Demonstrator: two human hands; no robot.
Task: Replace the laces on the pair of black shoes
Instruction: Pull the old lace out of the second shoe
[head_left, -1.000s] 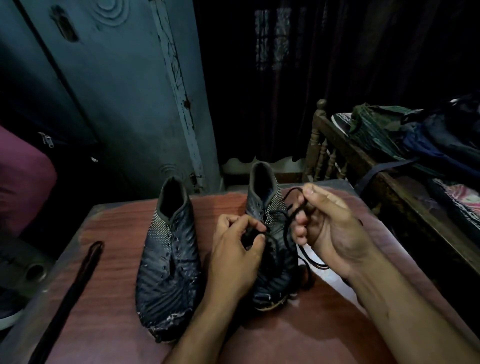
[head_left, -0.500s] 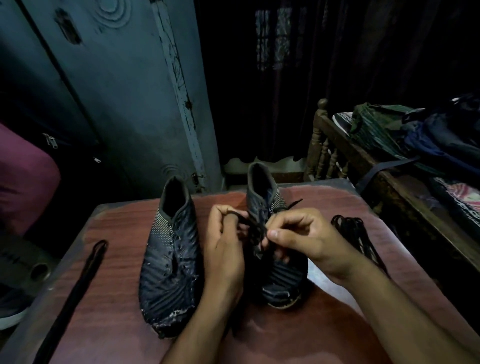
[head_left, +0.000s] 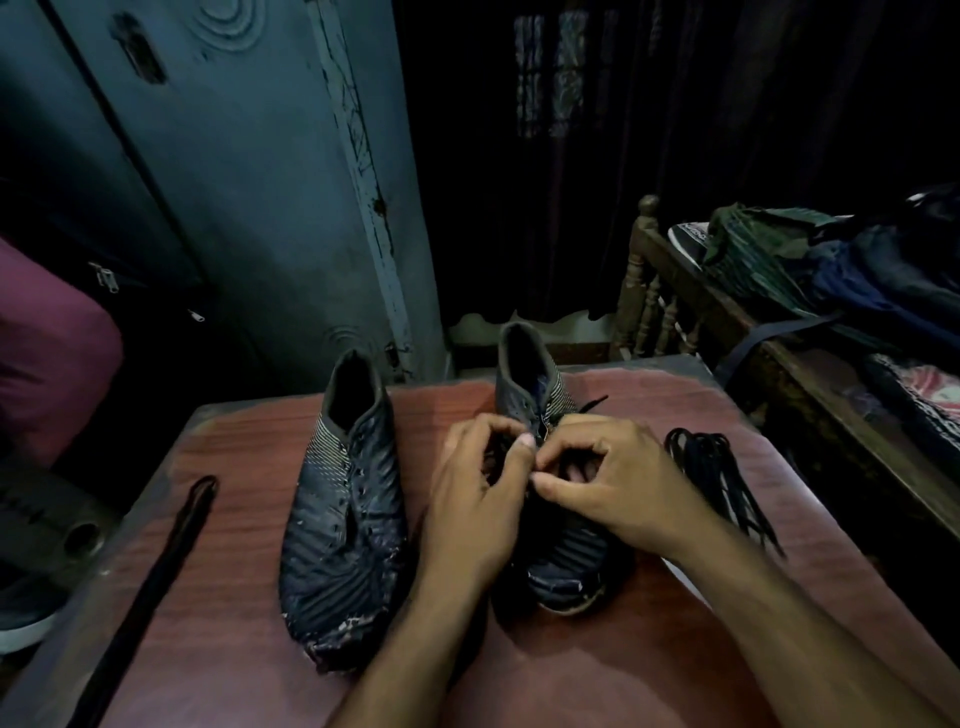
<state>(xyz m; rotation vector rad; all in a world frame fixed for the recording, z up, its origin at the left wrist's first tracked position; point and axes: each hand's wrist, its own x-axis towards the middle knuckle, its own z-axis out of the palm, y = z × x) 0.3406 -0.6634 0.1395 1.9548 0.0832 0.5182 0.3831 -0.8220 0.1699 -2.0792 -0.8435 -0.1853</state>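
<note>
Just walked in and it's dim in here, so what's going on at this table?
A person is lacing a pair of black shoes on a reddish table. Both the left hand and right hand pinch a black lace at the eyelets of the right shoe. The left shoe stands untouched, seemingly without a lace. A loose lace bundle lies to the right, and another long lace lies at the left edge.
</note>
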